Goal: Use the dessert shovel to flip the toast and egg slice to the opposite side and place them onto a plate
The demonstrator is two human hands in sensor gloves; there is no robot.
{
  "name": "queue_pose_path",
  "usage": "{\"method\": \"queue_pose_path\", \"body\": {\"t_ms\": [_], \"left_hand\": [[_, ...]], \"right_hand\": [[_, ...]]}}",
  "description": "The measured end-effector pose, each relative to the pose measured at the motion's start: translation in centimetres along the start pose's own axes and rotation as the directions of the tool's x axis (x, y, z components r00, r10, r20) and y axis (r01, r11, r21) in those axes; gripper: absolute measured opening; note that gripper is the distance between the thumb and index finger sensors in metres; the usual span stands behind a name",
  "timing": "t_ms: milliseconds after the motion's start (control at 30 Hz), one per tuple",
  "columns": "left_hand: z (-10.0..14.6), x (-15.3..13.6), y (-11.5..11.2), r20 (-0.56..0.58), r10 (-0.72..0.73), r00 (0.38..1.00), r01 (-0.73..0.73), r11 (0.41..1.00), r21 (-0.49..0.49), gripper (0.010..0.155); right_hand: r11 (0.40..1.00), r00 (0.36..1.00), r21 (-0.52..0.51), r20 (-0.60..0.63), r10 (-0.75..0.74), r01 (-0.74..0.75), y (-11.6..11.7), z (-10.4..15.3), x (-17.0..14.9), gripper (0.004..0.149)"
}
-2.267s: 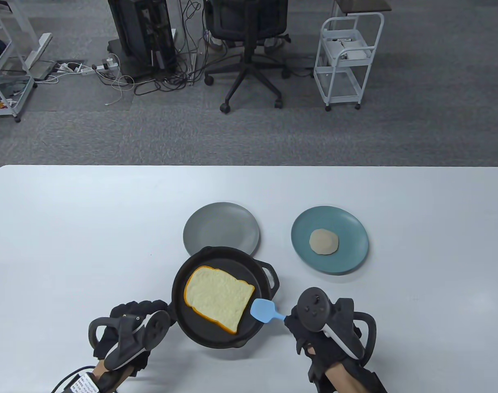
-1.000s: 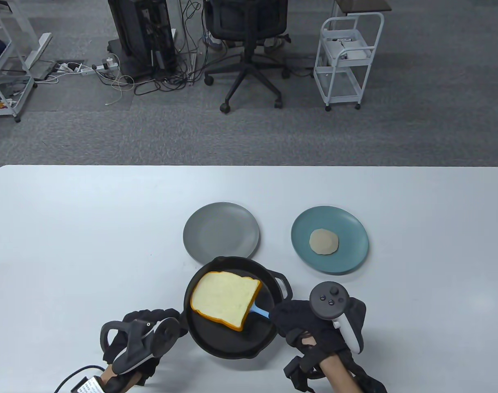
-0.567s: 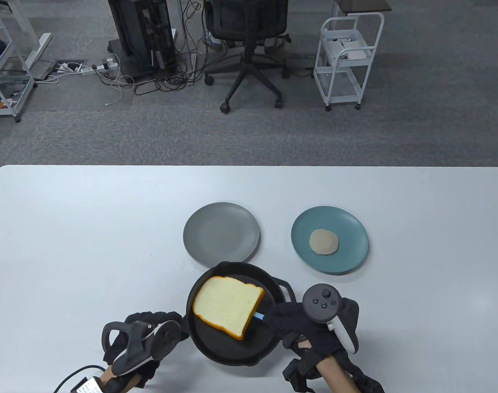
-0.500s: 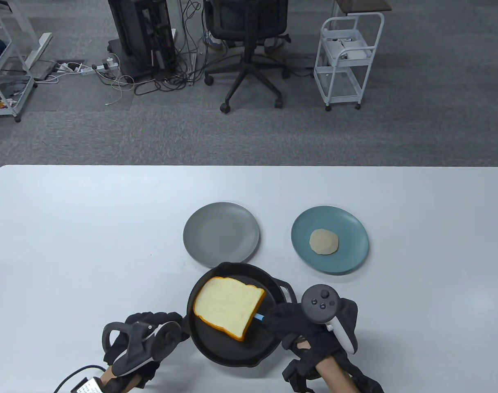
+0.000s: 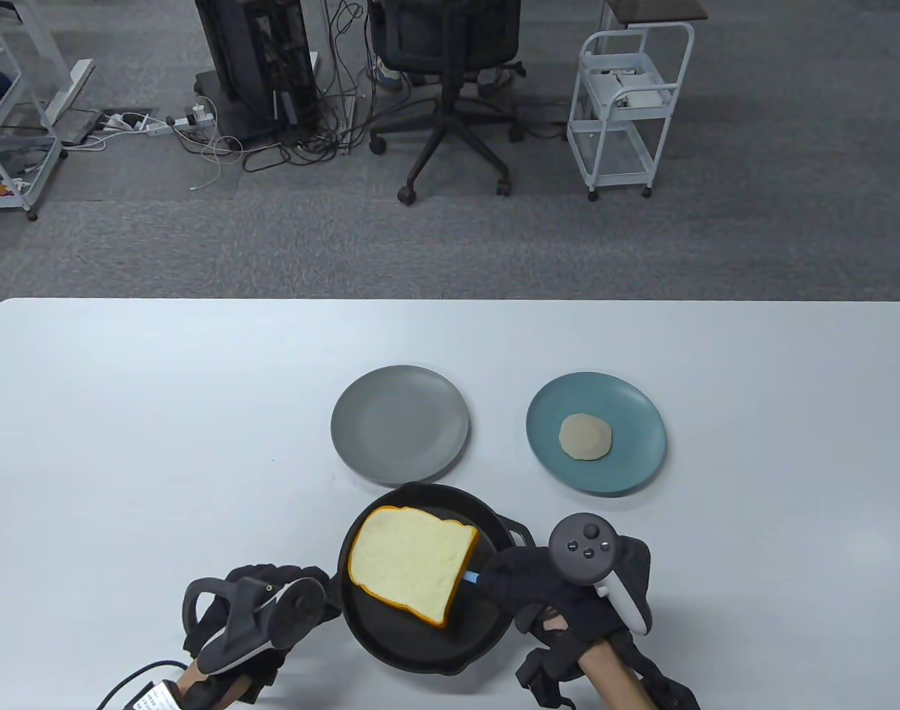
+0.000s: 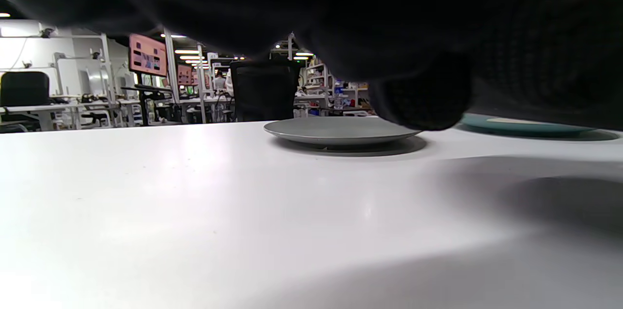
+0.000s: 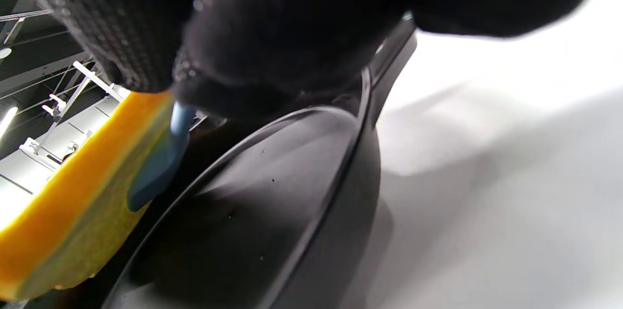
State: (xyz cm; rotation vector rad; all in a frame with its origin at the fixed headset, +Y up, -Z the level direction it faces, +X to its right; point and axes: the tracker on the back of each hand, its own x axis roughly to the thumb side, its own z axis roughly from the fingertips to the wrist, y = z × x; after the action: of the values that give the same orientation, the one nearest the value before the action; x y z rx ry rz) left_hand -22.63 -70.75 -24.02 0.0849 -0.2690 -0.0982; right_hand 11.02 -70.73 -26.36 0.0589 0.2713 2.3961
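Observation:
A slice of toast (image 5: 411, 562) lies tilted in the black pan (image 5: 420, 657), its right edge propped on the blue dessert shovel (image 5: 470, 577). My right hand (image 5: 520, 583) grips the shovel's handle; the blade is hidden under the toast. In the right wrist view the shovel (image 7: 160, 163) presses against the toast's orange crust (image 7: 73, 211) above the pan (image 7: 292, 211). My left hand (image 5: 291, 588) holds the pan at its left side, covering the handle. The egg slice (image 5: 585, 436) lies on the teal plate (image 5: 634, 466). The grey plate (image 5: 399, 423) holds nothing.
The grey plate (image 6: 340, 131) and teal plate (image 6: 525, 126) stand just beyond the pan on the white table (image 5: 161, 414). An office chair (image 5: 450, 96) and a white cart (image 5: 631, 111) stand on the carpet beyond the far edge.
The shovel, earlier beside the toast, has slid under its right edge and lifted it. The pan and both hands have drifted toward the table's near edge.

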Motion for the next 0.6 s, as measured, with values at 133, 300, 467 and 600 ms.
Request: {"method": "queue_pose_path", "body": {"t_ms": [133, 300, 467, 600], "left_hand": [[-0.1, -0.2, 0.0, -0.007, 0.013, 1.0, -0.013, 1.0, -0.008, 0.045], [-0.2, -0.4, 0.0, -0.008, 0.024, 1.0, -0.024, 1.0, -0.011, 0.045], [-0.3, -0.3, -0.1, 0.004, 0.018, 1.0, -0.017, 0.999, -0.042, 0.044], [-0.2, 0.0, 0.0, 0.022, 0.015, 1.0, -0.014, 0.998, -0.056, 0.045]], "right_hand": [[1.0, 1.0, -0.006, 0.021, -0.007, 0.007, -0.6, 0.0, 0.0, 0.046], [0.999, 0.999, -0.015, 0.03, -0.037, 0.037, -1.5, 0.3, -0.1, 0.046], [0.994, 0.996, -0.067, 0.026, -0.088, 0.09, -2.8, 0.5, -0.6, 0.046], [0.982, 0.993, -0.148, 0.024, -0.112, 0.115, -4.0, 0.7, -0.9, 0.046]]}}
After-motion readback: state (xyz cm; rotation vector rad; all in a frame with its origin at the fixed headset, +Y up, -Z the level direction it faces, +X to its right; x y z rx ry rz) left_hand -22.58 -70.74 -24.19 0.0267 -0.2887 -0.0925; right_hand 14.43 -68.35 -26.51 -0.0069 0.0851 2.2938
